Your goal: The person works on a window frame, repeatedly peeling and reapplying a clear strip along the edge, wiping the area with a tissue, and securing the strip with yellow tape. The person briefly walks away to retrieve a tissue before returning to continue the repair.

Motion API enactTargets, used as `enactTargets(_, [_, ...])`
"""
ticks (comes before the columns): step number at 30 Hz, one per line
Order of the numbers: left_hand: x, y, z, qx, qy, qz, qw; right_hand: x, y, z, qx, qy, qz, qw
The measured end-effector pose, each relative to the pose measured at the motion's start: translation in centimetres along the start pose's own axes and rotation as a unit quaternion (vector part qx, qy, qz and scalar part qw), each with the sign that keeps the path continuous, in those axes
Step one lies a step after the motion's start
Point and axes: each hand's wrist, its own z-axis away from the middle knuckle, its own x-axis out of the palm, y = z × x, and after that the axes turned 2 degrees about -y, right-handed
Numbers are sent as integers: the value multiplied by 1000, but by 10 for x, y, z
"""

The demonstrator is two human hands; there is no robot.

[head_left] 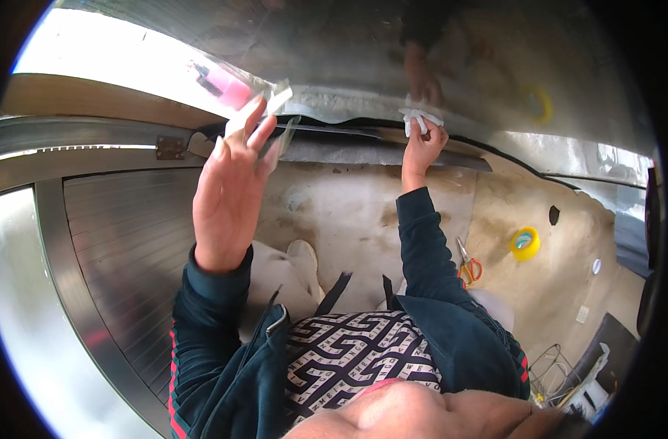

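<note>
Head view: landmark is the dark glossy panel [334,55]. Right hand [425,148] at the panel's near edge, fingers closed, pinching a crumpled white wipe [422,119]; wipe sits right at that edge, contact with the panel hard to tell. Left hand [226,192] near the panel's left part, open, fingers spread; clear film strips [280,101] at its fingertips, stuck or held, cannot tell. Pink item [231,89] just beyond those fingers, beside the panel, blurred. Nearer the person than the panel, right side: orange-handled scissors [466,261], yellow tape roll [516,248], black scrap [554,215].
</note>
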Motion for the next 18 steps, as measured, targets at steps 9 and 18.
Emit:
enactTargets(9, [-4, -12, -3, -34, 31, -58, 997, 31, -8, 18, -113, 49, 157, 980])
enactTargets(18, [-8, -4, -6, -4, 54, -169, 984, 99, 1, 70, -53, -62, 80, 994])
